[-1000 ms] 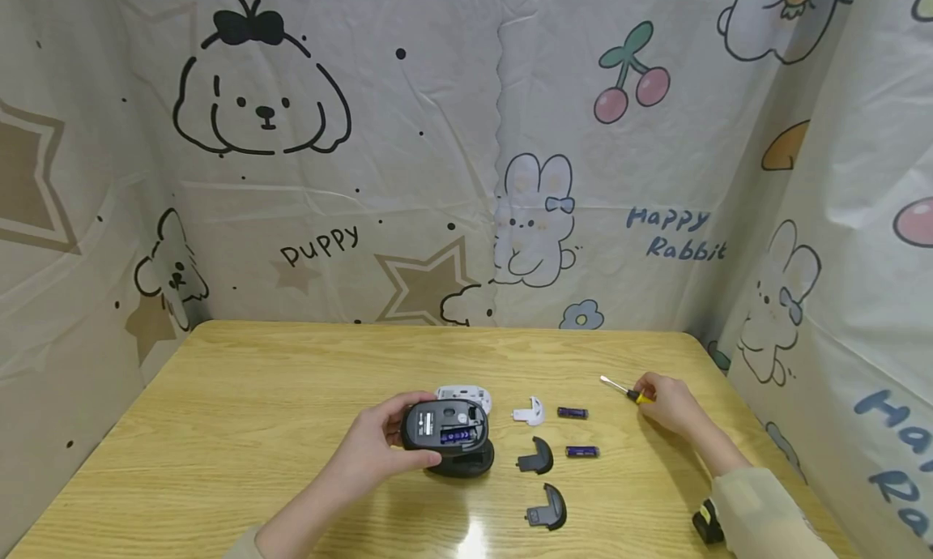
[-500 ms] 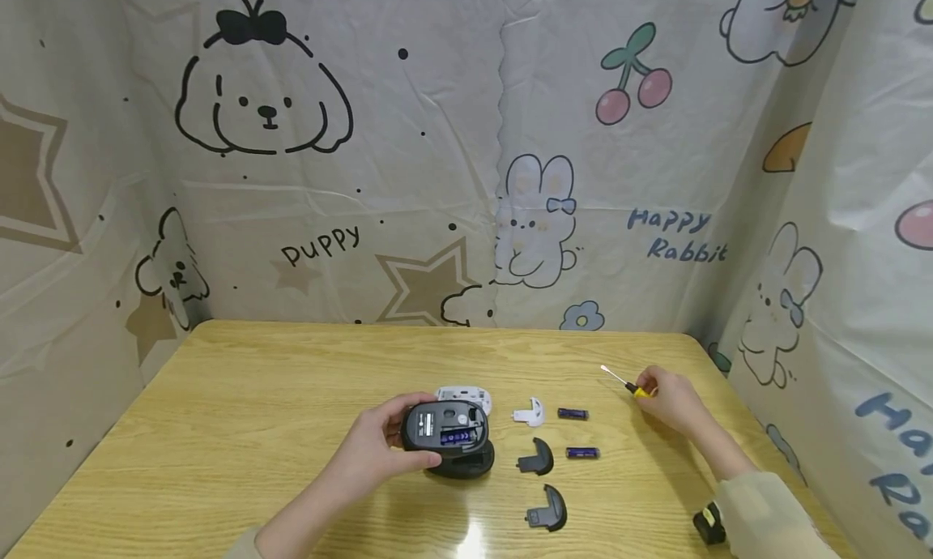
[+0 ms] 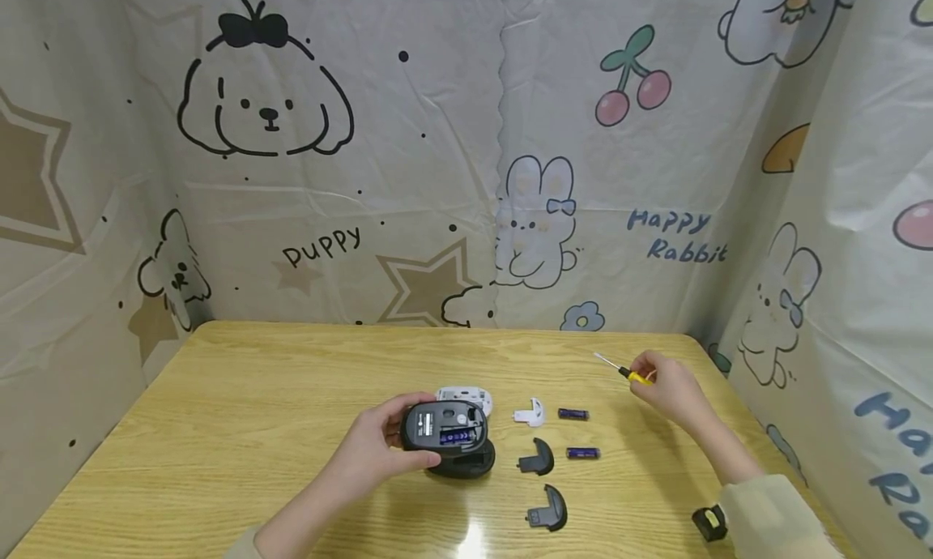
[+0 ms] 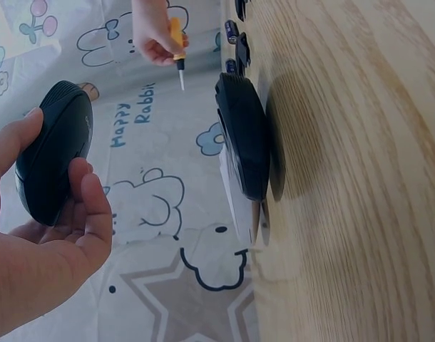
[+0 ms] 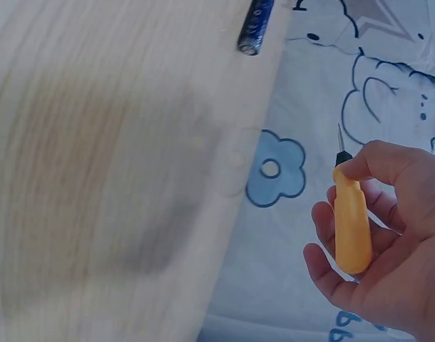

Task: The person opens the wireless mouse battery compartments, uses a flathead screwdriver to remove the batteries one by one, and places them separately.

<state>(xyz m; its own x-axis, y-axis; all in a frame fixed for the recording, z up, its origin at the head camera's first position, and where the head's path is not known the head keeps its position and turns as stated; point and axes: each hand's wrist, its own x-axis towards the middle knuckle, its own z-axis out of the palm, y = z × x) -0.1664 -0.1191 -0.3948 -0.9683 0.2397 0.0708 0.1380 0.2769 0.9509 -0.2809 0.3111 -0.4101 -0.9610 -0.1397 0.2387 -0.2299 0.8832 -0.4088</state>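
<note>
My left hand (image 3: 372,445) grips a black computer mouse (image 3: 430,429) by its left end, underside up, with its battery bay uncovered and a dark blue battery (image 3: 456,437) inside. The held mouse hangs above a second black mouse (image 3: 466,464) on the table; the left wrist view shows the gap between them. At the right, my right hand (image 3: 670,389) holds a small screwdriver (image 5: 353,228) by its yellow handle, raised off the table. Its thin metal shaft (image 3: 608,360) points to the far left.
Behind the held mouse lies a white mouse (image 3: 466,397). To the right are a white battery cover (image 3: 530,413), two dark covers (image 3: 538,458) and two loose batteries (image 3: 573,414). A small black block (image 3: 709,523) sits near my right sleeve. Patterned cloth (image 3: 408,138) surrounds the wooden table (image 3: 255,429).
My right hand has lifted the screwdriver up from the table, slightly away and to the left. The left hand and its mouse have stayed in place.
</note>
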